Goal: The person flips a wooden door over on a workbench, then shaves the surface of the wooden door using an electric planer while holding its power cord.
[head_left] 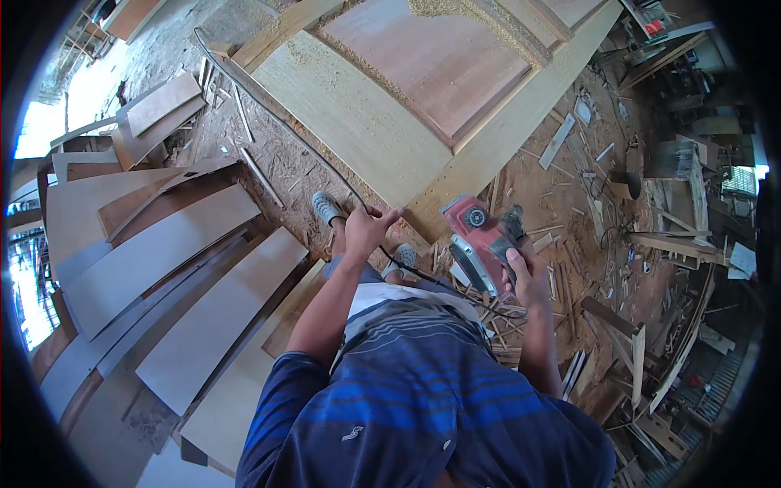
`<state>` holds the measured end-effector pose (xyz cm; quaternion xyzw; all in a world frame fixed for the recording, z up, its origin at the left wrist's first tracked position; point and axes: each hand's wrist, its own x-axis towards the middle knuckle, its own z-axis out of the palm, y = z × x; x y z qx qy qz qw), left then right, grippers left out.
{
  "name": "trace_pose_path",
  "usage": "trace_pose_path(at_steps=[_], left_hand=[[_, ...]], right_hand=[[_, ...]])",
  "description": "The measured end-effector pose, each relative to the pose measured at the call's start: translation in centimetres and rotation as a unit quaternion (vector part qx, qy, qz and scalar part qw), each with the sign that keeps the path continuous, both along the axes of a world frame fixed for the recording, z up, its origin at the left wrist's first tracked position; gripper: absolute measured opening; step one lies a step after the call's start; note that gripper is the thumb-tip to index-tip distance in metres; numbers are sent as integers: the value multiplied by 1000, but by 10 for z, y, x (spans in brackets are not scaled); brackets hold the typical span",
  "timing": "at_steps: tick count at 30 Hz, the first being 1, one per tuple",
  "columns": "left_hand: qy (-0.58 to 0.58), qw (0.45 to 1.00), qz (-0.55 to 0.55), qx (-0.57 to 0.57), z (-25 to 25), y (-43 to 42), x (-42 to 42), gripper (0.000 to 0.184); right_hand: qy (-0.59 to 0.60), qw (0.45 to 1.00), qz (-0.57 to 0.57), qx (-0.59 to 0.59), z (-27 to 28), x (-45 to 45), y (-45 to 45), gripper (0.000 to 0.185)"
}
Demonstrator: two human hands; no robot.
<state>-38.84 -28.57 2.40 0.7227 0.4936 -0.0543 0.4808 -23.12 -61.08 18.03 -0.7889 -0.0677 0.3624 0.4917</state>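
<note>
My right hand (529, 276) is wrapped round the rear handle of a red electric planer (480, 240), held up in the air beside the corner of a wooden panel door (342, 122). A black round knob and a shiny metal base show on the tool. My left hand (366, 232) is closed round the black power cord (305, 145), close to the door's near edge. From that hand the cord runs up along the door's left side, and a further length passes across my waist towards the planer. Wood shavings (443, 8) lie on the door's panels and rails.
Curved wooden boards (220, 317) are stacked at the left. Offcuts and sticks (557, 142) litter the dirt floor on the right. Timber frames and scrap (639, 358) stand farther right. My shoes (327, 207) are by the door's near edge.
</note>
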Motion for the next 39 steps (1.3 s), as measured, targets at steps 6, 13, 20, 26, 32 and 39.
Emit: trace_pose_path(at_steps=[6, 13, 20, 26, 32, 39], left_hand=[[-10, 999, 30, 18, 15, 4, -16, 57], [-70, 997, 22, 18, 45, 24, -44, 47], [-107, 994, 30, -9, 64, 45, -51, 43], [-94, 994, 35, -32, 97, 75, -47, 38], [-129, 989, 50, -46, 108, 117, -44, 34], [-102, 993, 36, -52, 113, 179, -31, 35]], right_hand=[[16, 1000, 2, 6, -4, 25, 28, 40], [-10, 1000, 27, -7, -4, 55, 76, 54], [-7, 996, 86, -8, -15, 86, 124, 56], [-17, 994, 107, 11, -29, 104, 177, 55], [-21, 990, 136, 4, -31, 120, 218, 55], [-27, 990, 138, 0, -27, 126, 293, 52]])
